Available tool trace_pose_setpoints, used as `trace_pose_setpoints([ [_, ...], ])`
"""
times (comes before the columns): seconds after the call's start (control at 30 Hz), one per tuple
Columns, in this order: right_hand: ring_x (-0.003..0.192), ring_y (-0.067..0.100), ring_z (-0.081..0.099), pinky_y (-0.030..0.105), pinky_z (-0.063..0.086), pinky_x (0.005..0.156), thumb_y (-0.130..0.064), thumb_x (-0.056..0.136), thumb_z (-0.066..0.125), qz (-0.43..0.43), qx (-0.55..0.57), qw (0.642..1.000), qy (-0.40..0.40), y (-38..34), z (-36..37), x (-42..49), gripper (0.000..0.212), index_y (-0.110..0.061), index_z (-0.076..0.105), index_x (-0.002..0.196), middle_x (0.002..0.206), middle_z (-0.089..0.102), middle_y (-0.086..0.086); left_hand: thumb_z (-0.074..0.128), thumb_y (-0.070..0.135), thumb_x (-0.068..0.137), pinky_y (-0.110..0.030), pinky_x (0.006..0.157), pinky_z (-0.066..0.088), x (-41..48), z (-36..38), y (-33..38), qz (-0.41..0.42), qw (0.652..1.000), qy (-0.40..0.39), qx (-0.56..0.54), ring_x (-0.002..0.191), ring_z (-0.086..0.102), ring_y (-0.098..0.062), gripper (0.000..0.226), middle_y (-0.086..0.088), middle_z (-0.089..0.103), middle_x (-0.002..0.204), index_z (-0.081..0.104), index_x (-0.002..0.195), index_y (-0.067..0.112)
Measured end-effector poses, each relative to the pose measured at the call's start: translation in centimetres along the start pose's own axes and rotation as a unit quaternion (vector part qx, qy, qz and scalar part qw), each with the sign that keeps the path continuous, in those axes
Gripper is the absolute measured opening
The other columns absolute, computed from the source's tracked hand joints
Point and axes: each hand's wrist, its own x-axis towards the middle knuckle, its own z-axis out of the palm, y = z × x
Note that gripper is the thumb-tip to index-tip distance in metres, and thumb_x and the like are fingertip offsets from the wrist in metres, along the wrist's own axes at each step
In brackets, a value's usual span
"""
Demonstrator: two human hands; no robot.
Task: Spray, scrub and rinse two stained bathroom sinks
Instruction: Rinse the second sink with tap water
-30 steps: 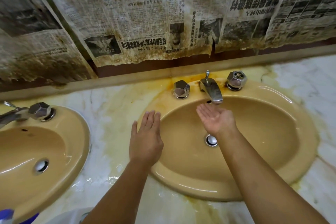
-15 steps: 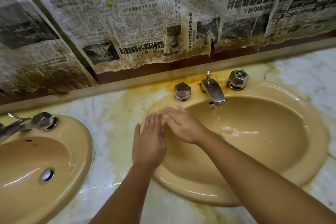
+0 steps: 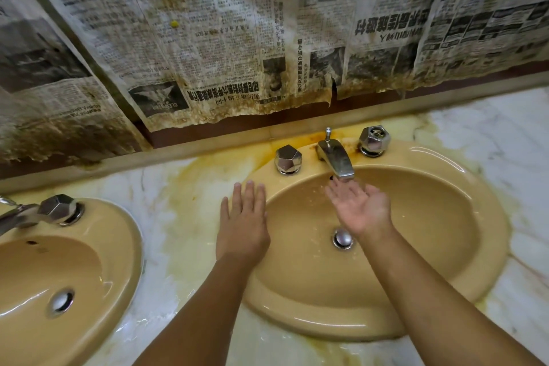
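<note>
Probably mid-rinse: right hand (image 3: 361,208) open under the tap (image 3: 337,159), left hand (image 3: 242,223) flat on the sink rim (image 3: 487,217), hands apart, counter stains (image 3: 208,169) beyond them uncleaned

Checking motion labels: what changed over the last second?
The right hand swept left to the sink rim beside the left hand, palm down, then came back under the spout, palm up. Nothing was gripped. The left hand stayed flat on that rim.

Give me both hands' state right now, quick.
Left hand: open, flat on the sink rim, holding nothing.
Right hand: open, palm up under the spout, holding nothing.
</note>
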Motion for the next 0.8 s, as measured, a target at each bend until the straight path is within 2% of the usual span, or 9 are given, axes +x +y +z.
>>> trace_pose_setpoints([
  [0.07, 0.134, 0.048, 0.051, 0.057, 0.037, 0.117, -0.026, 0.111, 0.032, 0.008, 0.015, 1.0, -0.021, -0.2, 1.0, -0.7, 0.047, 0.008, 0.042, 0.141, 0.14, 0.053, 0.035, 0.011, 0.034, 0.11, -0.049, 0.127, -0.004, 0.1, -0.1, 0.0, 0.004, 1.0, 0.001, 0.005, 0.156, -0.022, -0.026, 0.06, -0.001, -0.018, 0.171, -0.015, 0.162, 0.023],
  [0.17, 0.137, 0.046, 0.048, 0.054, 0.036, 0.119, -0.023, 0.11, 0.029, 0.005, -0.013, 1.0, 0.003, 0.3, 0.9, -1.6, 0.051, 0.009, 0.034, 0.15, 0.145, 0.05, 0.032, 0.012, 0.034, 0.11, -0.049, 0.127, -0.005, 0.0, 0.1, 0.0, 0.006, 1.0, 0.004, 0.006, 0.156, -0.021, -0.027, 0.06, -0.001, -0.018, 0.171, -0.014, 0.163, 0.023],
  [0.27, 0.128, 0.048, 0.056, 0.056, 0.038, 0.117, -0.024, 0.11, 0.031, -0.008, 0.006, 1.0, -0.013, 0.3, 1.5, -2.6, 0.046, 0.009, 0.045, 0.139, 0.135, 0.058, 0.034, 0.013, 0.034, 0.11, -0.05, 0.127, -0.005, 0.1, -0.1, 0.1, 0.01, 1.0, 0.005, 0.008, 0.156, -0.022, -0.027, 0.06, -0.003, -0.017, 0.171, -0.012, 0.163, 0.021],
  [0.4, 0.132, 0.046, 0.053, 0.054, 0.034, 0.12, -0.028, 0.111, 0.029, -0.006, 0.002, 1.0, 0.007, 0.7, 2.7, -2.2, 0.051, 0.003, 0.035, 0.152, 0.139, 0.054, 0.034, 0.008, 0.033, 0.109, -0.05, 0.127, -0.006, 0.1, 0.0, 0.0, 0.013, 1.0, 0.004, 0.009, 0.156, -0.023, -0.027, 0.059, -0.003, -0.018, 0.171, -0.013, 0.163, 0.021],
  [0.47, 0.129, 0.047, 0.056, 0.055, 0.036, 0.119, -0.028, 0.111, 0.03, -0.009, -0.006, 1.0, -0.003, 0.7, 3.1, -1.8, 0.05, 0.004, 0.04, 0.148, 0.135, 0.057, 0.034, 0.001, 0.033, 0.106, -0.05, 0.127, -0.005, 0.2, 0.1, -0.1, 0.014, 1.0, 0.009, 0.014, 0.156, -0.022, -0.027, 0.06, -0.003, -0.017, 0.171, -0.013, 0.163, 0.021],
  [0.57, 0.129, 0.043, 0.056, 0.051, 0.036, 0.119, -0.027, 0.111, 0.031, -0.014, -0.031, 0.999, 0.018, 0.5, 2.6, -1.6, 0.052, 0.003, 0.035, 0.153, 0.138, 0.056, 0.032, 0.002, 0.033, 0.108, -0.049, 0.127, -0.006, 0.1, 0.0, -0.1, 0.013, 1.0, -0.003, 0.018, 0.155, -0.024, -0.027, 0.058, -0.004, -0.02, 0.17, -0.016, 0.162, 0.021],
  [0.63, 0.125, 0.044, 0.06, 0.051, 0.039, 0.117, -0.027, 0.111, 0.032, -0.017, -0.04, 0.999, -0.007, 0.4, 2.5, -1.7, 0.049, 0.005, 0.042, 0.146, 0.134, 0.059, 0.034, 0.002, 0.033, 0.108, -0.049, 0.127, -0.007, 0.2, 0.2, -0.1, 0.016, 1.0, 0.007, 0.022, 0.155, -0.024, -0.027, 0.058, -0.003, -0.02, 0.17, -0.016, 0.162, 0.021],
  [0.73, 0.132, 0.044, 0.055, 0.052, 0.035, 0.12, -0.027, 0.111, 0.032, -0.023, -0.053, 0.998, -0.003, 0.2, 2.6, -1.9, 0.05, 0.004, 0.038, 0.149, 0.139, 0.055, 0.033, 0.0, 0.037, 0.103, -0.052, 0.127, 0.0, 0.4, 0.8, -0.4, 0.026, 0.999, 0.022, 0.012, 0.157, -0.015, -0.03, 0.064, -0.005, -0.009, 0.172, -0.005, 0.164, 0.019],
  [0.8, 0.13, 0.044, 0.056, 0.053, 0.038, 0.118, -0.025, 0.111, 0.033, -0.019, -0.052, 0.998, -0.022, 0.1, 2.8, -2.0, 0.047, 0.006, 0.042, 0.145, 0.135, 0.057, 0.034, 0.002, 0.037, 0.103, -0.053, 0.127, 0.004, 0.4, 1.1, -0.6, 0.028, 0.999, 0.031, 0.01, 0.158, -0.009, -0.031, 0.065, -0.007, -0.001, 0.172, 0.002, 0.165, 0.017],
])
